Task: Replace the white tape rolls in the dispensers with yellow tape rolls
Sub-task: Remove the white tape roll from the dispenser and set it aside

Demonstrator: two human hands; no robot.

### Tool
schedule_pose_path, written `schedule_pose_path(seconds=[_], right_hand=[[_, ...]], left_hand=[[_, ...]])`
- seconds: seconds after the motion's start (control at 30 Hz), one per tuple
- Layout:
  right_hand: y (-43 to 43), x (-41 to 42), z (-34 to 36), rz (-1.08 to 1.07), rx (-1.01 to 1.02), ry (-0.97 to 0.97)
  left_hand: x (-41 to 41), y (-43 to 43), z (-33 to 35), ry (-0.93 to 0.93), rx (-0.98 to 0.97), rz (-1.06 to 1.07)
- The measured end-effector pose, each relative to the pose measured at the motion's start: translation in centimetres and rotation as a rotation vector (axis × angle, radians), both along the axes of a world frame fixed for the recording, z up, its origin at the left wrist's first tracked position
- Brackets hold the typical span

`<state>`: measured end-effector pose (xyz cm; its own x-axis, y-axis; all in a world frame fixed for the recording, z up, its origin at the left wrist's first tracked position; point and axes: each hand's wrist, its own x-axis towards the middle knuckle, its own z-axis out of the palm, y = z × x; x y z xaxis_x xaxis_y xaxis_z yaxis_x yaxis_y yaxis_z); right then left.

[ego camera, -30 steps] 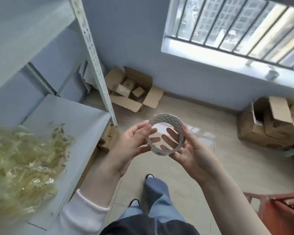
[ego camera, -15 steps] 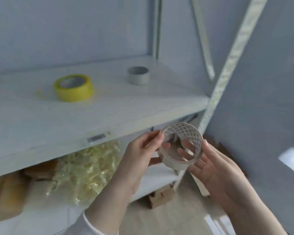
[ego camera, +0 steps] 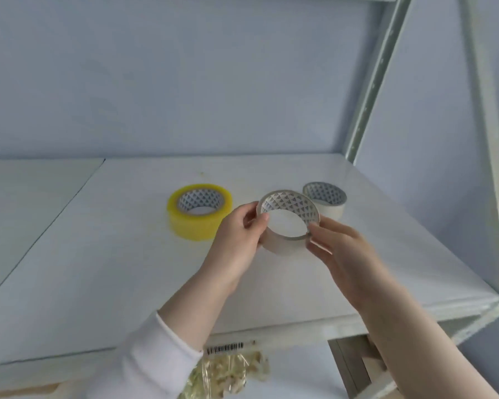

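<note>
White tape roll (ego camera: 284, 246), gripped between left hand (ego camera: 236, 240) and right hand (ego camera: 343, 254), has been carried up over the shelf (ego camera: 98, 269), yellow tape roll (ego camera: 199, 223) now just beyond the left hand, so setting it down and swapping looks close.

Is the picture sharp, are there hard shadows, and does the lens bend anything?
Head view: soft, even light, faint shadows on the shelf; the held white tape roll and yellow tape roll look fairly sharp; the upright post at right leans, probably wide-angle distortion.
</note>
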<state>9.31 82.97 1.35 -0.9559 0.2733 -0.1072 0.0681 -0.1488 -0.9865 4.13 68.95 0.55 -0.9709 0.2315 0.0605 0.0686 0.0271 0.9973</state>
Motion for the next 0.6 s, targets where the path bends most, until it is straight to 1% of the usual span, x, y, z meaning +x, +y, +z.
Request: schedule_pose_path(seconds=[0.1, 0.17, 0.27, 0.37, 0.5, 0.6], right_hand=[[0.0, -3.4, -0.4, -0.004, 0.085, -0.035], [-0.1, -5.5, -1.0, -0.029, 0.100, -0.047], [-0.1, -8.2, -1.9, 0.021, 0.151, -0.059], [0.1, -9.7, -3.1, 0.081, 0.248, -0.108], [0.4, -10.6, -3.7, 0.140, 0.440, -0.109], [0.4, -10.8, -3.4, 0.146, 0.529, -0.104]], left_hand=[[-3.2, 0.7, -0.2, -0.007, -0.085, 0.010], [-4.9, 1.3, -0.8, -0.013, -0.135, 0.017], [-6.8, 1.9, -2.0, -0.028, -0.206, 0.064], [-8.0, 2.4, -3.0, -0.072, -0.218, 0.112], [-8.9, 2.8, -3.5, -0.139, -0.268, 0.131], [-8.9, 3.0, -2.9, -0.112, -0.366, 0.140]])
